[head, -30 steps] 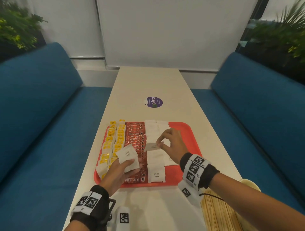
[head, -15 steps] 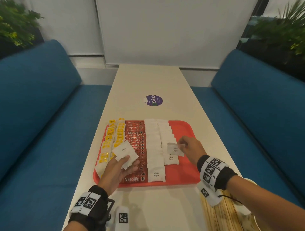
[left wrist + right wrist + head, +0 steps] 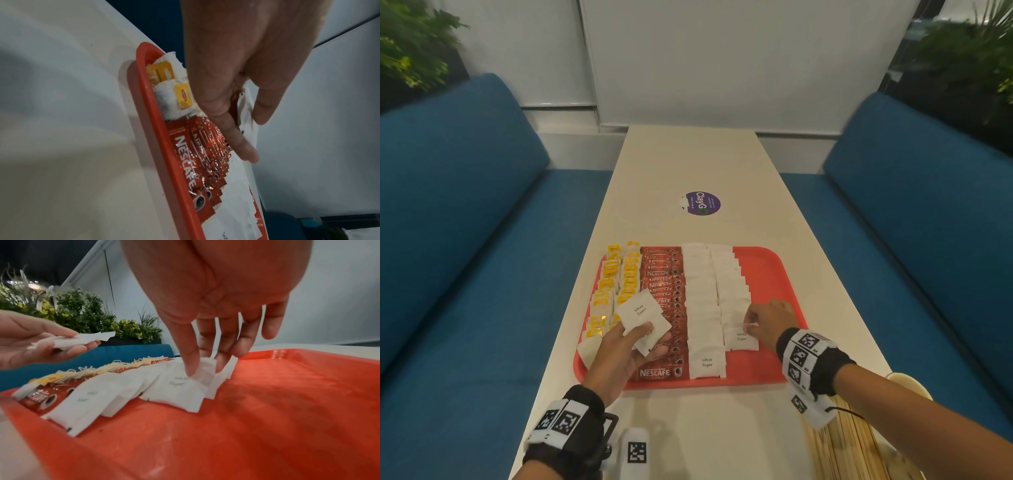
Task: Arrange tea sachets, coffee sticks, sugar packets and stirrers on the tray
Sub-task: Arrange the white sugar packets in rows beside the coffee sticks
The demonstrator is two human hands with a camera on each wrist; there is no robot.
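A red tray point(image 3: 787, 274) holds rows of yellow-tagged tea sachets point(image 3: 616, 284), red coffee sticks point(image 3: 661, 308) and two columns of white sugar packets point(image 3: 702, 308). My left hand point(image 3: 647, 334) hovers over the tray's near left part and holds a small stack of sugar packets point(image 3: 642, 315), also visible in the right wrist view point(image 3: 82, 340). My right hand point(image 3: 750, 325) pinches the far edge of one sugar packet point(image 3: 180, 386) between thumb and fingers. That packet lies at the near end of the right column point(image 3: 741, 337). Wooden stirrers point(image 3: 852, 448) lie on the table at the near right.
The tray sits on a long white table point(image 3: 688, 164) with a purple sticker point(image 3: 702, 203) beyond it. A pale round dish point(image 3: 907, 383) stands near my right forearm. Blue benches point(image 3: 465, 240) flank the table. The tray's right strip point(image 3: 287, 402) is bare red.
My right hand carried a sugar packet from beside the left hand over to the right column and lowered it onto the near end. The left hand stayed put with its stack.
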